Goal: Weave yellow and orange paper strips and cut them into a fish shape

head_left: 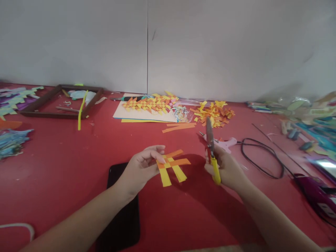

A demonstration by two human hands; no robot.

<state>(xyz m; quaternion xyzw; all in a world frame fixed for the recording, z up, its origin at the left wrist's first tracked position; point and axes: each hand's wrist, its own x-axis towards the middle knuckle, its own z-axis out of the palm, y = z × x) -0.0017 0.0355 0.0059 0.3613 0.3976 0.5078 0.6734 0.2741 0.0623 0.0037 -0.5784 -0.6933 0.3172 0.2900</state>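
Between the thumb and fingers of my left hand is a small woven paper piece, with orange strips pointing right and yellow strips hanging down. My right hand grips a pair of scissors with yellow on the handle, blades pointing up and away from me. The scissors are apart from the paper piece, to its right. Just behind my right hand lies a pink glue gun, partly hidden by the hand and scissors. Under my left wrist is a black phone-like slab.
At the back, woven orange-yellow pieces lie on paper sheets, beside a pile of folded scraps and loose orange strips. A brown frame stands back left. A black cable runs to a purple power strip on the right.
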